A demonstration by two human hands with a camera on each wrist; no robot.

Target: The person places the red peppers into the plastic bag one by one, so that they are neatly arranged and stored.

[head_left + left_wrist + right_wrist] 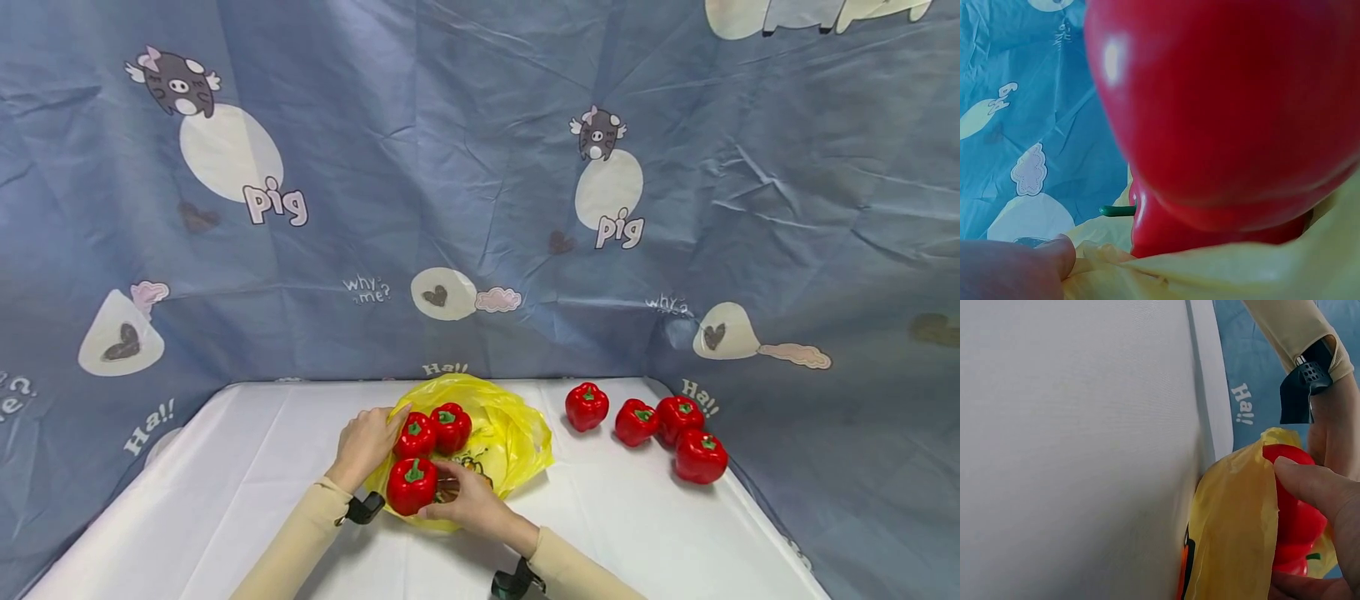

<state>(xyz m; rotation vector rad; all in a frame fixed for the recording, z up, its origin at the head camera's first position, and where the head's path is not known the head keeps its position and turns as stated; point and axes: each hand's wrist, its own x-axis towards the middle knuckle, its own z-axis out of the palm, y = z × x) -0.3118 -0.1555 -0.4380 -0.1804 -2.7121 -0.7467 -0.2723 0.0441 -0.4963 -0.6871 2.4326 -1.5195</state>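
Note:
A yellow plastic bag (521, 429) lies spread with its mouth up, in the middle of the table in the head view. Two red bell peppers (452, 433) with green stems sit inside at its left and back. My left hand (366, 448) grips the bag's left rim; its thumb (1054, 257) shows against the yellow film. At the bag's front, my right hand (474, 502) holds a third red bell pepper (409, 492) from its right side. In the right wrist view the thumb (1310, 484) presses on that pepper, beside the bag's edge.
Several more red bell peppers (701, 458) stand at the table's back right, some of them close together. A white cloth covers the table (247, 475). Behind it hangs a blue patterned curtain (480, 192), which also runs along the sides.

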